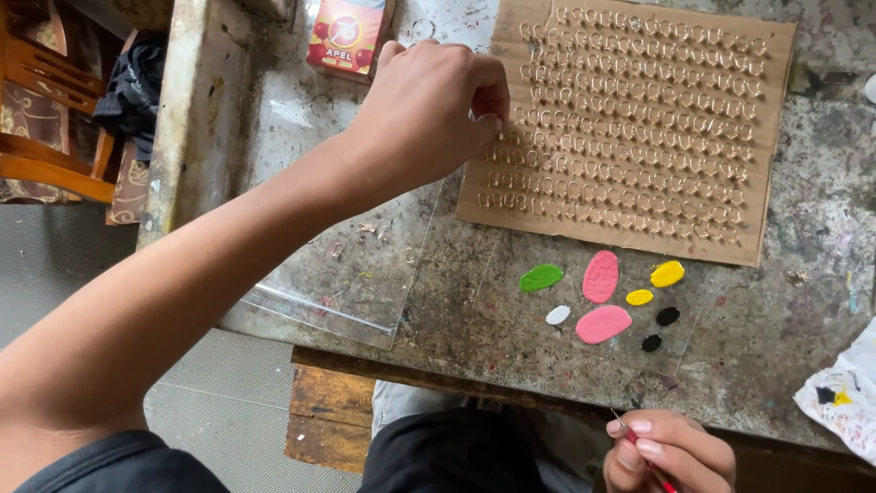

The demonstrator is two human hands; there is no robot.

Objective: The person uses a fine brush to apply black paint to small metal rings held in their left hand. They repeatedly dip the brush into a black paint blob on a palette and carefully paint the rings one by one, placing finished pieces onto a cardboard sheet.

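Observation:
My left hand reaches across the table and pinches with thumb and forefinger at one small clear piece on the left edge of a brown cardboard sheet. Rows of several small clear pieces cover that sheet. My right hand rests low near my lap, closed around a thin red tool with a fine tip. In front of the cardboard lie blobs of paint: green, pink, yellow, white and black.
A clear plastic sheet lies on the stained table to the left. A red carton stands at the back. A paint-stained white cloth sits at the right edge. Wooden furniture stands far left.

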